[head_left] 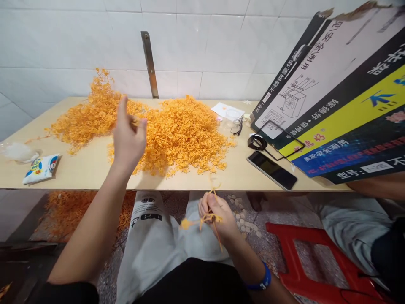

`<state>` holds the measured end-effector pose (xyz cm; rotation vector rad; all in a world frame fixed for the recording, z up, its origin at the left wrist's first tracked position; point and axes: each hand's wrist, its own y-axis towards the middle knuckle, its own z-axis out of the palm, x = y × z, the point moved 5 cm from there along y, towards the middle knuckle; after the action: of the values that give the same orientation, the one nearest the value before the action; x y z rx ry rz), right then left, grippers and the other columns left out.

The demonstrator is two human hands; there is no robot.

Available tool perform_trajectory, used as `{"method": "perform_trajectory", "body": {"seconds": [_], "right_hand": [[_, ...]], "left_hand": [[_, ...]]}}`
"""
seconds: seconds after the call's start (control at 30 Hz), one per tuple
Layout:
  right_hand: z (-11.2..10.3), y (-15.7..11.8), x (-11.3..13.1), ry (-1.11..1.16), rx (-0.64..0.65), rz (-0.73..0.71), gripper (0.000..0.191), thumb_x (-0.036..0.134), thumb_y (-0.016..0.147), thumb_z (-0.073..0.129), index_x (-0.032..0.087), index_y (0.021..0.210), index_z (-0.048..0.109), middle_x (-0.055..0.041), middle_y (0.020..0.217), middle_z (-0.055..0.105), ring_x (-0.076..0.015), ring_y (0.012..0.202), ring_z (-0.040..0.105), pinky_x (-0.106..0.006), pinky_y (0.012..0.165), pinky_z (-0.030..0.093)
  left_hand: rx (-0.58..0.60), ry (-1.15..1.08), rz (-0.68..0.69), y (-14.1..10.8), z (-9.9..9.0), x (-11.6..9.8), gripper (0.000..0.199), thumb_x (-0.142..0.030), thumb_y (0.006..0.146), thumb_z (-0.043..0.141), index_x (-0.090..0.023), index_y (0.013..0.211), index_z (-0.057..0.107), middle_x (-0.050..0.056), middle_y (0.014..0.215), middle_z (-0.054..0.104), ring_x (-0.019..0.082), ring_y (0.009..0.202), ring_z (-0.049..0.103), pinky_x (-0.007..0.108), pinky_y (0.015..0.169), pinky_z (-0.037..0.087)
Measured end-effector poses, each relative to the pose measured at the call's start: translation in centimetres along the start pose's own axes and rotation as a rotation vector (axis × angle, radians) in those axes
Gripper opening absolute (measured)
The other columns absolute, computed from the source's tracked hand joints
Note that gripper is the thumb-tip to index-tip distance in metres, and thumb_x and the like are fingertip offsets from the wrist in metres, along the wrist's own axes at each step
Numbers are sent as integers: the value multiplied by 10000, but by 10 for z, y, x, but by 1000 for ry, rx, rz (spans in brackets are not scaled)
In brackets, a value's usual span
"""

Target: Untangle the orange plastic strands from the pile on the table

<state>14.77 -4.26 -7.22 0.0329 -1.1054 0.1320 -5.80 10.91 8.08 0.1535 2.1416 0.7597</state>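
A bunch of orange strands is clenched in the right hand over the lap; the left hand is pinched above the orange heap on the surface, its hold unclear.

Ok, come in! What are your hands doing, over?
Left hand above orange plastic heap. Right hand gripping orange plastic sprig, below table edge. Phone right of heap.
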Motion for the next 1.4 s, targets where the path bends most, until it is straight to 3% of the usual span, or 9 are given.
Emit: {"method": "perform_trajectory", "body": {"seconds": [0.17,0.33,0.47,0.57,0.77,0.97,1.03,1.2,1.4], "right_hand": [[-1,8,10,231,-89,39,396,551,790,676,182,737,543,36,555,510,-78,439,419,-193,398,297],[-1,13,7,290,-96,78,392,555,778,683,194,777,532,23,598,556,-91,454,484,-188,379,350],[4,18,1,321,-59,138,392,558,786,671,199,783,513,32,602,547,-84,446,476,-174,365,348],[9,18,-2,324,-22,182,410,569,764,684,195,777,515,34,608,549,-74,428,458,-172,357,326],[19,12,-9,107,65,158,330,498,848,607,172,826,561,96,475,365,-37,377,196,-186,374,142],[39,17,9,-98,126,4,429,581,874,507,174,747,552,91,480,301,-52,404,197,-219,399,156],[39,18,16,-117,126,-12,412,554,883,503,174,730,551,85,486,303,-53,411,201,-222,403,155],[8,11,14,-56,39,19,341,476,876,571,163,740,573,98,473,273,-42,402,145,-218,393,97],[-4,14,5,102,-46,100,302,427,799,687,167,943,635,93,540,300,-44,442,176,-192,414,138]], "left_hand": [[360,111,27,-21,46,3,653,-406,858,633,-124,1416,447,188,1501,401,328,1387,370,469,1135,297],[551,-343,-80,-95,38,-12,566,-551,951,374,-153,1277,610,143,1315,615,266,1247,552,454,1096,383],[818,-669,-190,-156,43,-20,613,-597,840,564,-235,1335,578,119,1353,592,279,1264,543,414,1086,409],[785,-662,-258,-174,49,-15,498,-513,855,597,-246,1274,632,97,1319,622,272,1234,569,411,1086,406],[440,-711,-413,-167,48,2,416,-522,884,542,-162,919,748,110,973,749,236,936,682,352,889,511],[287,-745,-477,-147,48,5,383,-516,851,586,-159,722,640,40,700,628,134,635,545,254,611,442],[190,-719,-460,-125,35,8,374,-511,853,572,-179,680,579,24,661,569,117,585,480,247,556,402],[-418,-540,-341,-66,-35,26,352,-451,905,491,-198,664,451,-27,627,391,78,547,368,208,485,259],[273,-158,-282,-38,31,9,346,-296,871,538,-103,1142,635,31,746,600,130,626,536,257,587,410]]}}
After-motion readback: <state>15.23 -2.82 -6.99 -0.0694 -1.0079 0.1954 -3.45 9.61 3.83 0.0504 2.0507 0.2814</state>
